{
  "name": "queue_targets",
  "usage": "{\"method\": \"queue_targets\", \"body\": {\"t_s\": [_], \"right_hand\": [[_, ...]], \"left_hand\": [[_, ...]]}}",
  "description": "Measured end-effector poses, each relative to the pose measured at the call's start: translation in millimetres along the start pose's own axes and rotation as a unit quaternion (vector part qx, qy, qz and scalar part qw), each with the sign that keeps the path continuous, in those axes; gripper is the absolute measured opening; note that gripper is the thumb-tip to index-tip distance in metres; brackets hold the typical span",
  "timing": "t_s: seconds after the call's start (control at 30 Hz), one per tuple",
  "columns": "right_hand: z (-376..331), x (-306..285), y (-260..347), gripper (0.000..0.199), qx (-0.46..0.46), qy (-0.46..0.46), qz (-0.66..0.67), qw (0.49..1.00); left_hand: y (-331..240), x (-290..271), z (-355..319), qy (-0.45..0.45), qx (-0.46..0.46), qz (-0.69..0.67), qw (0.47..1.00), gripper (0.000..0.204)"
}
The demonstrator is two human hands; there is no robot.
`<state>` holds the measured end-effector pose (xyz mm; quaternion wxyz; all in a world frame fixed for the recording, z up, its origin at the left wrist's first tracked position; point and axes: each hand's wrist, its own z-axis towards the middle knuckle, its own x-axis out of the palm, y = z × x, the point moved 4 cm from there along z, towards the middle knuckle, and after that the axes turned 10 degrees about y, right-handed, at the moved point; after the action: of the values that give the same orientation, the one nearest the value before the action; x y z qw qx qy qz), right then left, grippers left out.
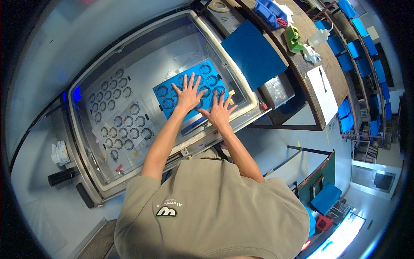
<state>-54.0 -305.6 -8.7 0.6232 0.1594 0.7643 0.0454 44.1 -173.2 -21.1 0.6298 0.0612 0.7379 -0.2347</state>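
Observation:
My left hand (188, 96) lies with fingers spread on a blue sheet (195, 72) marked with several dark rings. Beside it, my right hand (219, 113) is also spread open, at the sheet's near right edge. The sheet rests on the glass bed of a large machine with a pale raised frame (254, 102). Left of the sheet, a clear film (129, 113) bears several more dark rings on the same bed. Neither hand grips anything; the palms hide part of the sheet.
Another blue sheet (254, 54) lies right of the frame. The wooden table (297, 64) holds a blue bin (271, 13), a green tape dispenser (293, 39), a squeeze bottle (318, 38) and white paper with a pen (322, 93). Racks of blue sheets (362, 67) stand farther right.

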Motion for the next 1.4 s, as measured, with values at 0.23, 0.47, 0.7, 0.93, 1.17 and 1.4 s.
{"method": "queue_targets", "body": {"t_s": [0.23, 0.47, 0.7, 0.93, 1.17, 1.4], "right_hand": [[1, 2, -1, 0.117, -0.001, -0.011, -0.005, 1.0], [1, -1, 1, 0.119, 0.005, -0.001, 0.013, 1.0], [2, 1, 0, 0.12, 0.011, 0.007, -0.003, 1.0], [2, 3, -2, 0.117, 0.013, -0.005, -0.011, 1.0], [2, 3, -2, 0.115, 0.013, 0.002, -0.015, 1.0], [2, 4, -2, 0.116, 0.001, -0.012, -0.014, 1.0]], "left_hand": [[2, 1, 3, 0.003, -0.001, -0.027, 1.0, 0.067], [11, -16, 26, -0.095, 0.051, -0.033, 0.994, 0.035], [22, -3, 60, -0.112, 0.096, -0.04, 0.988, 0.038], [19, 5, 52, -0.134, 0.056, -0.016, 0.989, 0.064], [19, 2, 51, -0.116, -0.027, 0.039, 0.992, 0.067], [19, 0, 47, -0.106, -0.01, 0.04, 0.994, 0.067]]}}
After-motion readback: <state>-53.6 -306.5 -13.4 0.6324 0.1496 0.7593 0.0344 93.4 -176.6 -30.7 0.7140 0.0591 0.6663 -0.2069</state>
